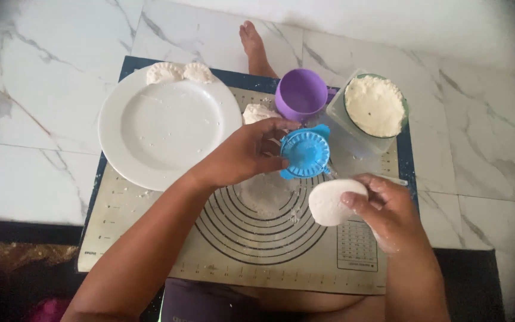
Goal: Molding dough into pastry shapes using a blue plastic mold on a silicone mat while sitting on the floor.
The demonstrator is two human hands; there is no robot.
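Left hand (245, 154) grips the open blue dumpling press (306, 154) over the pastry mat (150, 238). Right hand (382, 209) pinches a dough disc (331, 201) (apparently floured). Centre the disc on the press, edges even.

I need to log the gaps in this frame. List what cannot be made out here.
- Head view: near edge of the blue dumpling press, hidden by the left hand.
- Part of the white dough disc, covered by the right hand fingers.
- Purple cup contents, too dark to tell.
- Dough lump, partly behind the left hand.
- Baking mat print, too small.
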